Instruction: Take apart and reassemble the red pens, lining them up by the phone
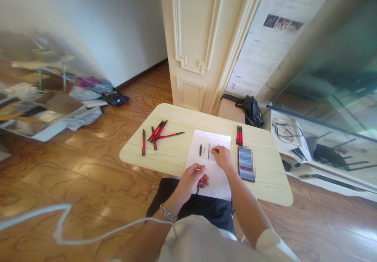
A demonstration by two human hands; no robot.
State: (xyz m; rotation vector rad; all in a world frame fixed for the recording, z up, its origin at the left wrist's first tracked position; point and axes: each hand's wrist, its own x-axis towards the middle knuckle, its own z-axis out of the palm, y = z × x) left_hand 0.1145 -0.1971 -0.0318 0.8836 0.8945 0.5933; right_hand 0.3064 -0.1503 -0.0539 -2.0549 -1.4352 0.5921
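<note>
My left hand is closed around a red pen barrel, held tilted above the near part of a white sheet of paper. Over the sheet's right side is my right hand, its fingers pinched together low to the paper. Its fingertips are just right of a thin dark pen refill; whether they hold anything small is hidden. Left of the refill lie a small pale piece, perhaps a spring, and a black pen tip.
Several red and black pens lie loosely on the table's left, one pen apart. More pens lie side by side at right, above a phone. The pale table has rounded corners. A white cable crosses the lower left.
</note>
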